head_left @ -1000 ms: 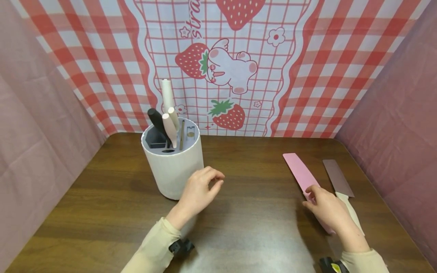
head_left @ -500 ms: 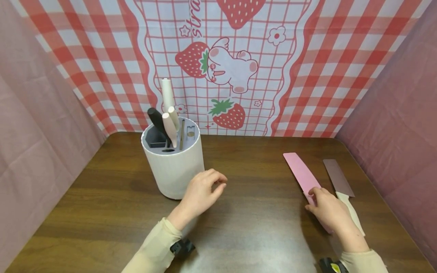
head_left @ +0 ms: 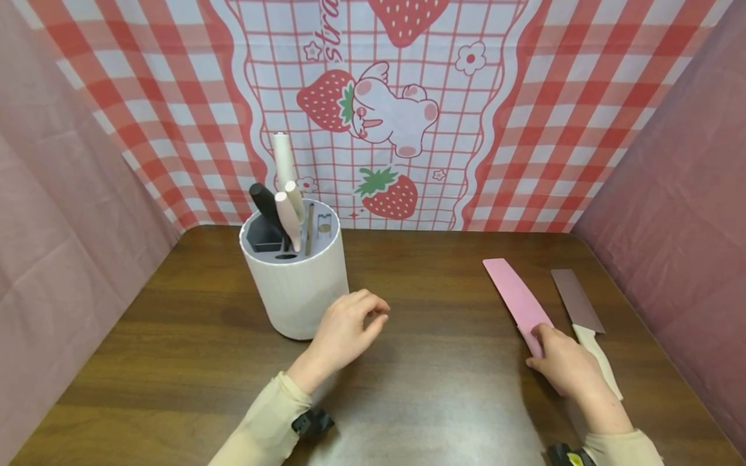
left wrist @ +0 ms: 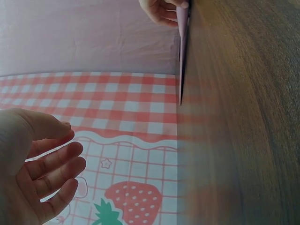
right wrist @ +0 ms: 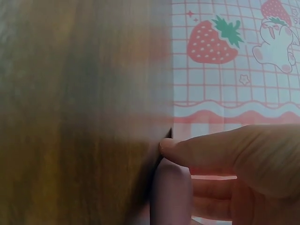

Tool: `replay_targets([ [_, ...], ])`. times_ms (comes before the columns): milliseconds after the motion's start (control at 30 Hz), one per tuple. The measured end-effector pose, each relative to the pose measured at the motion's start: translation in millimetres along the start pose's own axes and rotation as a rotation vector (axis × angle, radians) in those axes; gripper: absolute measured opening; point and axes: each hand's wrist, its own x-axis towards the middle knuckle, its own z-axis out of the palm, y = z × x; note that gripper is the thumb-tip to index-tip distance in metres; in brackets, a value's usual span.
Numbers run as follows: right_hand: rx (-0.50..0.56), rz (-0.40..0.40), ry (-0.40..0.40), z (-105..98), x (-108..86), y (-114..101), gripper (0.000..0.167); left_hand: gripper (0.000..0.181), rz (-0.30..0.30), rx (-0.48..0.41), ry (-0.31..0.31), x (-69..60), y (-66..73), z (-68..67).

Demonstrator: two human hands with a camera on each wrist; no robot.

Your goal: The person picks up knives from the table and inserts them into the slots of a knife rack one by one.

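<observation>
A pink knife (head_left: pixel 519 294) lies on the wooden table at the right, blade pointing away. My right hand (head_left: pixel 568 366) grips its handle, thumb on one side and fingers on the other. In the right wrist view the handle (right wrist: pixel 171 194) shows below the thumb (right wrist: pixel 201 150). My left hand (head_left: pixel 348 327) hovers by the white knife block (head_left: pixel 300 291), fingers loosely bent and holding nothing. The left wrist view shows that hand (left wrist: pixel 44 168) with its fingers apart. To the right of the pink knife lies a cleaver-like knife (head_left: pixel 577 301) with a cream handle.
Several handles stand in the block: a black handle (head_left: pixel 268 210), a pale pink handle (head_left: pixel 288 220), and white ones, the tallest a white handle (head_left: pixel 283 158). The brown table (head_left: pixel 431 388) ends at a checked strawberry cloth (head_left: pixel 524 162); pink cloth hangs at both sides.
My right hand has moved slightly right and toward me along the pink knife, and its fingers have closed on the handle. The left hand has drifted slightly right.
</observation>
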Motion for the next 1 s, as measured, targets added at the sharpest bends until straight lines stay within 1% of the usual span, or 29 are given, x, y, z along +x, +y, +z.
replay_targets([
  [200,0.003,0.033,-0.017,-1,-0.3,0,0.045,0.007,0.000,-0.013,-0.012,2.0,0.2,0.8],
  [400,-0.002,0.107,-0.078,-3,-1.3,3,0.060,0.007,0.000,-0.039,-0.039,3.9,-0.3,5.0],
  [533,0.000,0.129,-0.110,-4,-1.2,4,0.063,0.008,0.012,-0.056,-0.043,4.3,-0.6,8.0],
  [667,-0.006,0.129,-0.114,-4,-1.3,4,0.060,0.008,0.012,-0.084,-0.050,4.3,-0.4,10.5],
  [833,-0.006,0.129,-0.121,-5,-2.3,2,0.053,0.009,-0.004,-0.112,-0.063,3.9,0.5,11.5],
  [900,-0.005,0.120,-0.107,-6,-2.7,2,0.048,0.009,-0.009,-0.120,-0.064,4.0,0.6,11.3],
  [1000,-0.006,0.092,-0.055,-6,-2.9,2,0.040,0.009,-0.015,-0.128,-0.066,4.2,0.4,11.0],
])
